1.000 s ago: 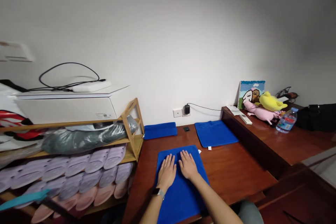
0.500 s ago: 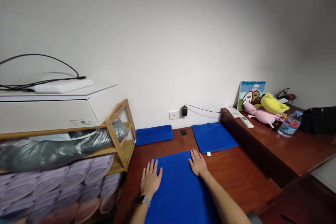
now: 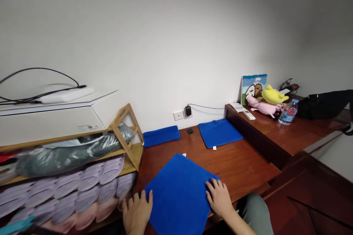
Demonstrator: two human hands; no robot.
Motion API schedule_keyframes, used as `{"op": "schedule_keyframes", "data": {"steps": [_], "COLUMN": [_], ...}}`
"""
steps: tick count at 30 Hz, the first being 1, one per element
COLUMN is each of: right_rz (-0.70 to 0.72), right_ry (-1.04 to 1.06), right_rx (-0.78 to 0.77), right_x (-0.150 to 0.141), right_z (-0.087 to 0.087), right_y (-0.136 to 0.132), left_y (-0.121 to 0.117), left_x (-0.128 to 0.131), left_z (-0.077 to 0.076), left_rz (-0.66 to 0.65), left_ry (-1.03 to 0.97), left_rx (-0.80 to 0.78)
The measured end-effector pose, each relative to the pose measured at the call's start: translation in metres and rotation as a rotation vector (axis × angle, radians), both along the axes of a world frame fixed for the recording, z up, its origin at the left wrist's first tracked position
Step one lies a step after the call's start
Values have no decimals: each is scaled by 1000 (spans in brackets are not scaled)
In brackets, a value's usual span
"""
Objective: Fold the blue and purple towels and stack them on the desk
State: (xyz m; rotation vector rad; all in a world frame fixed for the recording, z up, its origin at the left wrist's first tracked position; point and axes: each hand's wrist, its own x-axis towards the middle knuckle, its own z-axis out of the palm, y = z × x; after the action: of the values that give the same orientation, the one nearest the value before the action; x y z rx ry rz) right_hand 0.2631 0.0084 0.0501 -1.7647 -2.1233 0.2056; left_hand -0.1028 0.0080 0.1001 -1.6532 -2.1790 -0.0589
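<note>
Wooden table (image 3: pixel 237 161) holds a blue towel (image 3: pixel 178 194) turned corner-on at its front edge; left hand (image 3: pixel 137 213) and right hand (image 3: pixel 219 198) touch opposite corners, fingers (image 3: pixel 212 185) spread.

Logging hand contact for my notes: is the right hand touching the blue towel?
Touching: the head view shows the right hand resting on the near right edge of the blue towel, with no gap between them.

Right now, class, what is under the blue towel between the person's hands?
The wooden desk shows around the blue towel, and a small white tag pokes out at its far edge; what lies directly beneath is covered.
</note>
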Motion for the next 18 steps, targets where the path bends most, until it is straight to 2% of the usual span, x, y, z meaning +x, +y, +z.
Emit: {"op": "schedule_keyframes", "data": {"steps": [3, 5, 7, 10, 14, 18], "right_rz": [19, -88, -252, -396, -454, -493], "right_ry": [-17, -29, -14, 120, 320, 367], "right_rx": [3, -10, -26, -109, -263, -305], "right_x": [27, 44, 55, 65, 67, 65], "right_z": [12, 21, 25, 25, 25, 24], "right_y": [25, 47, 63, 77, 92, 107], "left_y": [-24, -28, -18, 20, 89, 136], "left_x": [2, 4, 9, 24, 45, 51], "left_z": [-7, -15, -18, -8, 7, 7], "left_rz": [-27, -34, -47, -57, -29, -24], "left_ry": [-94, -180, -254, -444, -625, -727], "left_rx": [-57, -137, -172, -137, -125, -158]}}
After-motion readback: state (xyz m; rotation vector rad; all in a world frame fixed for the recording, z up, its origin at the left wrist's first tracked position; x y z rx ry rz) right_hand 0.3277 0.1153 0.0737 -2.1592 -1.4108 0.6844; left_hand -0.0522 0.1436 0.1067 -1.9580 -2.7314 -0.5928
